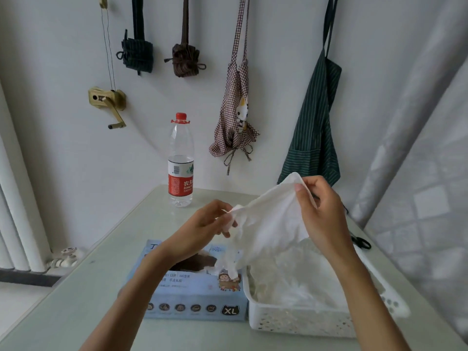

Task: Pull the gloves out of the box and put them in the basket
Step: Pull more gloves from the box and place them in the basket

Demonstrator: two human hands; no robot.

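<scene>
Above basket point(301, 323): glove point(271, 219) stretched between hands.

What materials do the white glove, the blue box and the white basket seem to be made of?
Glove: thin, matte white film, probably disposable plastic or nitrile; it drapes and wrinkles between both hands.
Box: printed cardboard, judging by flat faces, sharp edges and a torn-looking opening.
Basket: rigid white plastic, slightly glossy, with moulded holes in its wall.

Soft, even daylight, faint shadows, wide-angle bending at the edges, slight blur throughout
</scene>
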